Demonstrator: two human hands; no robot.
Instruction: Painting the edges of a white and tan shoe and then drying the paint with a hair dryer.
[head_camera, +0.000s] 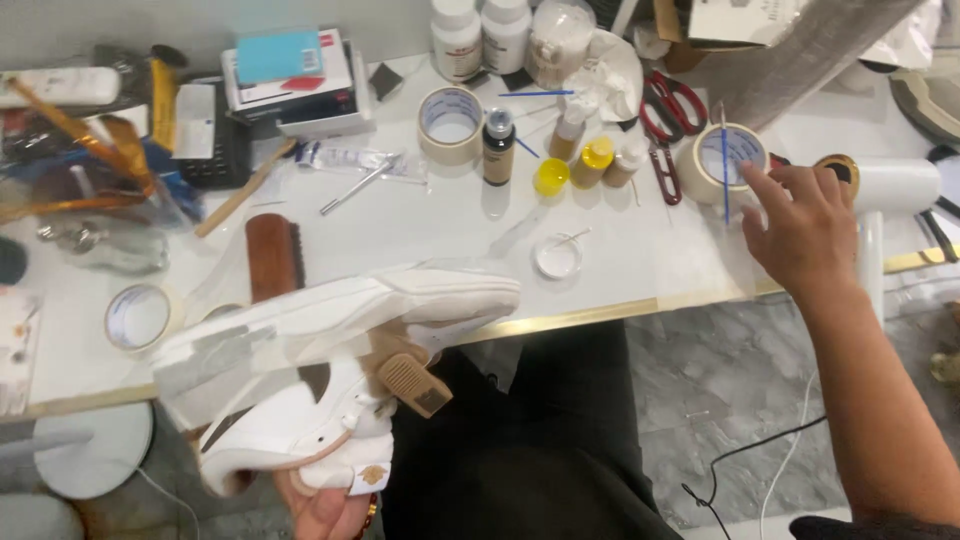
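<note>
My left hand (325, 510) grips a white sneaker (330, 370) from below, at the lower left over my lap. The shoe lies on its side with its pale sole turned up and strips of masking tape along the sole edge. My right hand (805, 225) reaches out over the right part of the white table, fingers spread, its fingertips at a roll of masking tape (722, 160). A thin blue stick (724, 165) lies across that roll. The right hand holds nothing.
On the white table (400, 225) stand small bottles (498, 147), yellow-capped jars (592, 160), red scissors (668, 115), two more tape rolls (450, 122) (138, 316) and a wooden brush (274, 255). A white hair dryer (890, 190) sits at the right edge. Boxes and clutter fill the back left.
</note>
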